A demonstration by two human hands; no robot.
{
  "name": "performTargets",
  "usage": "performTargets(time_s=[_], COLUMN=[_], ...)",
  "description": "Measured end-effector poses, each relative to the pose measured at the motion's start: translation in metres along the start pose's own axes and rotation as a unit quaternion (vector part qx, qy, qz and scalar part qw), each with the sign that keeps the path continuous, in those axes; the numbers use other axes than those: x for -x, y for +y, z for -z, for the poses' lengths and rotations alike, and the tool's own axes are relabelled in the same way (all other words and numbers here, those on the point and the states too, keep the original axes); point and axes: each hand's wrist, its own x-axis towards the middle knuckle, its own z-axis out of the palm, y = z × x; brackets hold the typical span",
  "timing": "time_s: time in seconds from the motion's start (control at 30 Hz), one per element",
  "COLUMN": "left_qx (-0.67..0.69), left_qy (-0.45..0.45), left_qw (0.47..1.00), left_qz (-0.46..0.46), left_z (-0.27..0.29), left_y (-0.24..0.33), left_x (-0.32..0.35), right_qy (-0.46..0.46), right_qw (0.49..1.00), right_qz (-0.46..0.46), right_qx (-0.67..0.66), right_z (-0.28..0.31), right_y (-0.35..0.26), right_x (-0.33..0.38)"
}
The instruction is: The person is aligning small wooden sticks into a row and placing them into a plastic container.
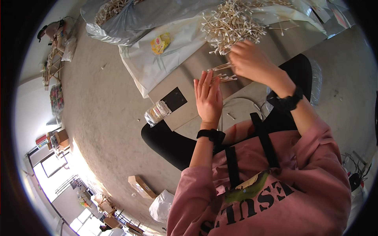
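Observation:
A large heap of cotton swabs with white tips lies at the far side of the metal work table. My left hand rests palm down at the near edge, its fingers stretched out beside a small row of cotton swabs. Just below the heap, my right hand has its fingers curled. A few cotton swabs stick out from under it toward my left fingertips. The right fingertips are partly hidden and a little blurred.
Left of my hands, a clear packet of swabs lies by a black pad. A yellow wrapper rests on white plastic sheeting. Grey plastic holds more swabs at far left. A cardboard box stands on the floor.

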Motion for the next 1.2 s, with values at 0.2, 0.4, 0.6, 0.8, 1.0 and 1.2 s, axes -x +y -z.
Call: performTargets(time_s=[0.2,0.4,0.6,0.8,1.0,1.2], left_qx=[0.007,-0.046,-0.062,-0.135,-0.125,-0.094], left_qy=[0.001,-0.069,-0.136,-0.178,-0.181,-0.166], left_qw=[1.000,0.997,0.987,0.973,0.973,0.977], left_qz=[0.007,-0.004,-0.059,-0.061,-0.066,-0.091], left_z=[0.001,0.006,-0.011,-0.013,-0.011,-0.015], left_y=[0.002,0.005,0.020,0.020,0.024,0.022], left_x=[-0.003,-0.004,-0.008,-0.007,-0.008,-0.009], right_qy=[0.059,0.102,-0.028,-0.109,0.100,0.053], right_qw=[0.932,0.867,0.794,0.850,0.864,0.928], right_qz=[-0.279,-0.474,-0.607,-0.515,-0.433,-0.186], right_qx=[-0.225,-0.118,-0.032,0.000,-0.238,-0.319], right_z=[0.097,0.134,0.123,0.069,0.108,0.054], right_y=[0.027,0.040,0.049,0.061,0.037,-0.025], right_x=[0.106,0.240,0.309,0.322,0.164,0.012])
